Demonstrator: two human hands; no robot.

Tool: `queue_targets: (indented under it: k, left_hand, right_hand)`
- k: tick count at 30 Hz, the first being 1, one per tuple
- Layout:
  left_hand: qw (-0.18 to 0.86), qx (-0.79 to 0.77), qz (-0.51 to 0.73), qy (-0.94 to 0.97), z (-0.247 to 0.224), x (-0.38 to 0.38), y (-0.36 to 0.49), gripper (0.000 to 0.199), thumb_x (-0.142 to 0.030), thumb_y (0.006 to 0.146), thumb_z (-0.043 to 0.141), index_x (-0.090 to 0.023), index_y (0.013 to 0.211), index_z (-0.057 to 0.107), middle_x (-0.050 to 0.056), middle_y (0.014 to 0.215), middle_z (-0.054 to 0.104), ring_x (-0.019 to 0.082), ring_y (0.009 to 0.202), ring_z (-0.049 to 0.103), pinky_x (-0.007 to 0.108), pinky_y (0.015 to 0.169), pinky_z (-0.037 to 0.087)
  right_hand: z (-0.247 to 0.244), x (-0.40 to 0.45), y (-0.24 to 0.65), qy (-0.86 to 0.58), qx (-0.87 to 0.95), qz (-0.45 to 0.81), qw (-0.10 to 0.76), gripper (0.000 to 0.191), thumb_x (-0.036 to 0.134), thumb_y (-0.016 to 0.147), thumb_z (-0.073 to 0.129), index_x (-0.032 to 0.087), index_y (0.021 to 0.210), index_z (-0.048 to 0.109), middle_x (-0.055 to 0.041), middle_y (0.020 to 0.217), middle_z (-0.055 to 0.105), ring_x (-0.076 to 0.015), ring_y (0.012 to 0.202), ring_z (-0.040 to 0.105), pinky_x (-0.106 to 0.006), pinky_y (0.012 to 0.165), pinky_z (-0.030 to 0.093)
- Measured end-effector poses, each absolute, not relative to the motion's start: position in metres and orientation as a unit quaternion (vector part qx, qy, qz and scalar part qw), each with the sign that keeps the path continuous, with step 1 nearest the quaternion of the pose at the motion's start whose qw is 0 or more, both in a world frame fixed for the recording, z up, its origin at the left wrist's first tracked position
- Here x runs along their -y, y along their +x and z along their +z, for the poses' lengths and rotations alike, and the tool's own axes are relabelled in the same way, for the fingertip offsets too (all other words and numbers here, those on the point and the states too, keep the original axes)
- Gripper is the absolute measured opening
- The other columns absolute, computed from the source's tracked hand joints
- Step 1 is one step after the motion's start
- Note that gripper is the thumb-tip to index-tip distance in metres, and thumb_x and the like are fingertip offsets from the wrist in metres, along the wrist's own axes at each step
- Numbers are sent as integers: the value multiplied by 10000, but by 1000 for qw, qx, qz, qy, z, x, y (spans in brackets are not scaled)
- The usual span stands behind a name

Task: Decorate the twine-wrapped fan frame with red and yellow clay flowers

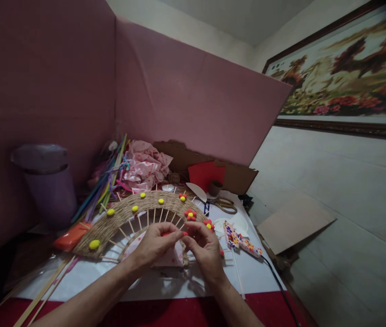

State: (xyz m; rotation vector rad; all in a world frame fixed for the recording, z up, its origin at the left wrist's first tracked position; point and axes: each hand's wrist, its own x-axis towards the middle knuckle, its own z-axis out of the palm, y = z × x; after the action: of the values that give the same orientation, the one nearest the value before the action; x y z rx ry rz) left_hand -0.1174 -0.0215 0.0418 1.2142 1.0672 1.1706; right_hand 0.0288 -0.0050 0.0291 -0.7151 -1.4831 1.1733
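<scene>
My left hand (pixel 158 243) and my right hand (pixel 205 250) meet over the near side of a fan-shaped craft. Their fingertips pinch a small red piece of clay (pixel 184 234), mostly hidden by the fingers. The fan (pixel 172 198) is an arch of twisted brown cord woven over thin wooden sticks. Yellow dots (pixel 161 201) sit along its left and middle. Red flowers with yellow centres, such as this flower (pixel 190 214), line its right side. Pink-patterned paper (pixel 170 259) shows inside the inner arch, below my hands.
A flower-patterned glue gun (pixel 242 240) with a black cable lies right, near scissors (pixel 225 205). Behind are crumpled pink paper (pixel 148 163), red sheet (pixel 206 175) and cardboard (pixel 238 179). Left are pipe cleaners (pixel 106 186), an orange packet (pixel 72 237), a purple bin (pixel 51 190) and sticks (pixel 45 290).
</scene>
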Motion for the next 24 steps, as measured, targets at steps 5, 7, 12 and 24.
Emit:
queue_targets:
  k: [5, 7, 12, 24]
  left_hand:
    - [542, -430, 497, 524, 41, 22, -118, 374, -500, 705, 613, -141, 619, 556, -65, 476, 411, 52, 411, 310, 192, 407, 209]
    - [548, -437, 493, 516, 41, 21, -118, 365, -496, 674, 640, -140, 644, 567, -67, 472, 424, 51, 396, 317, 192, 404, 214]
    - [551, -457, 490, 497, 42, 21, -117, 321, -448, 644, 658, -139, 673, 578, -72, 452, 427, 51, 377, 310, 192, 395, 214]
    - [442, -505, 531, 517, 40, 17, -120, 108, -251, 646, 586, -147, 649, 613, -31, 548, 534, 94, 497, 438, 208, 474, 328]
  right_hand:
    - [31, 8, 30, -324, 677, 414, 515, 88, 264, 814, 602, 187, 791, 638, -15, 764, 554, -130, 659, 512, -244, 579, 435]
    - [33, 9, 30, -326, 695, 376, 520, 64, 236, 816, 596, 192, 789, 633, -14, 756, 555, -138, 678, 516, -250, 601, 428]
    - [37, 14, 30, -323, 732, 285, 527, 76, 159, 815, 569, 203, 782, 620, -21, 767, 566, -156, 727, 527, -266, 643, 415]
    - [31, 8, 29, -301, 586, 545, 518, 123, 281, 747, 665, 179, 758, 598, 20, 641, 547, -112, 551, 511, -241, 535, 437]
